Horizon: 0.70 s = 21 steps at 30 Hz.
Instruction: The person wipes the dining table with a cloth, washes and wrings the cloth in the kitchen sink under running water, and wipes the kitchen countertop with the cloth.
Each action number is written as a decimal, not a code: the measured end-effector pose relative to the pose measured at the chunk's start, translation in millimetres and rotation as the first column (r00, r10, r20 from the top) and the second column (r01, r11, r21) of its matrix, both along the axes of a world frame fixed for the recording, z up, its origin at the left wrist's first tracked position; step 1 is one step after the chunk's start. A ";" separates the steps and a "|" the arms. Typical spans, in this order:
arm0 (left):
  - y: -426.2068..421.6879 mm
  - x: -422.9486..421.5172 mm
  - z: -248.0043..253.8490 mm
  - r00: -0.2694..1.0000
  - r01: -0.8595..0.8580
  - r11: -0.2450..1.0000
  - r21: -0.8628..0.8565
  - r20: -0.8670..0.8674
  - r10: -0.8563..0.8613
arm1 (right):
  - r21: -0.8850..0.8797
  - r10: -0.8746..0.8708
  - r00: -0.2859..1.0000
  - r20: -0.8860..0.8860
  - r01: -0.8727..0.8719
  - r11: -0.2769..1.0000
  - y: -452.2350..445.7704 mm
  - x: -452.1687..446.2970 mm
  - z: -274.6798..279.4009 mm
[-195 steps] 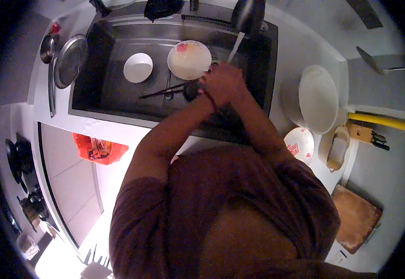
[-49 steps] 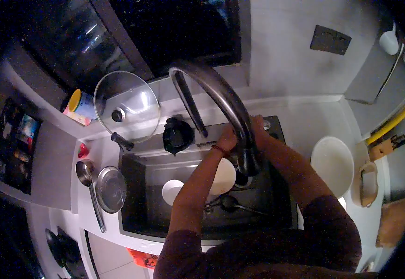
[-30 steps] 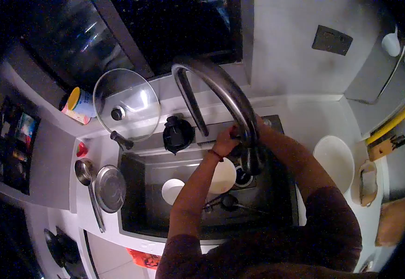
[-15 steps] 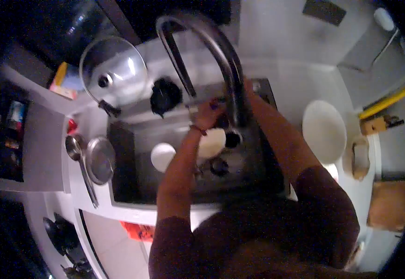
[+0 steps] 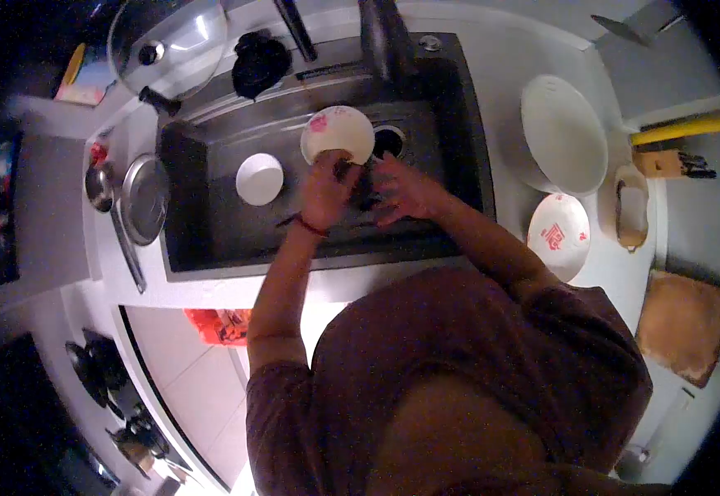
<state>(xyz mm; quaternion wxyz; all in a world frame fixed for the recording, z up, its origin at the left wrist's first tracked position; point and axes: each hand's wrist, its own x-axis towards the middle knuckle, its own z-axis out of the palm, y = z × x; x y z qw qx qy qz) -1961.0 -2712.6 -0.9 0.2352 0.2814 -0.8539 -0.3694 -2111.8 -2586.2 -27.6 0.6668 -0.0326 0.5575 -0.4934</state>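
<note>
A pale plate or shallow bowl with a pink flower print (image 5: 338,132) lies in the dark sink (image 5: 211,240). My left hand (image 5: 324,194) is at its near edge, fingertips overlapping the rim, thumb held apart. Whether those fingers touch it I cannot tell. To the right, my right hand (image 5: 408,192) is open over the sink, fingers spread toward the left hand. A dark item, too dim to name, shows in the gap between my hands. A small white bowl (image 5: 259,179) sits left of them. Beyond the right fingertips is the round drain hole (image 5: 389,142).
Left of the sink lie a ladle (image 5: 100,186) and a metal lid (image 5: 144,198). A glass lid (image 5: 170,50) leans behind. On the right counter are a large white basin (image 5: 564,136), a red-printed plate (image 5: 559,237) and a knife block (image 5: 666,163). The faucet (image 5: 385,41) rises behind.
My view has tilted down and toward the sink's front. Both hands have come back from beside the faucet to the middle of the sink. The red-printed plate on the right now shows fully.
</note>
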 end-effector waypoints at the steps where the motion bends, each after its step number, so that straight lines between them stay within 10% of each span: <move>1: 16.1 -1.7 4.3 0.995 0.030 0.999 -0.039 -0.091 -0.034 | 0.074 -0.131 0.959 0.251 0.116 0.991 -3.2 11.0 18.2; 5: 56.3 -6.0 34.5 0.994 -0.024 0.990 -0.136 -0.113 0.008 | -0.312 0.138 0.829 0.542 0.045 0.949 -22.0 21.8 -12.8; 7: 64.2 -1.2 41.8 0.990 -0.132 0.841 -0.524 -0.035 0.134 | -0.403 0.187 0.773 0.606 0.096 0.910 -24.3 24.4 -49.2; 13: 80.7 4.9 19.5 0.932 -0.332 0.898 -0.289 0.044 0.359 | -0.473 0.352 0.690 0.633 -0.015 0.881 -32.4 37.7 -71.5; 16: 65.6 -7.6 -13.6 0.911 -0.408 0.848 -0.339 -0.094 0.400 | -0.631 0.291 0.852 0.436 0.059 0.774 -44.5 27.0 -66.5; 18: 65.3 -20.6 -2.2 0.860 -0.502 0.862 -0.074 -0.155 0.487 | -0.560 0.093 0.977 -0.192 -0.187 0.807 -56.9 19.2 -49.8; 21: 62.8 -25.8 -1.5 0.718 -0.611 0.743 0.274 -0.205 0.665 | -0.503 -0.291 0.557 -0.778 -0.273 0.820 -56.2 29.7 -1.3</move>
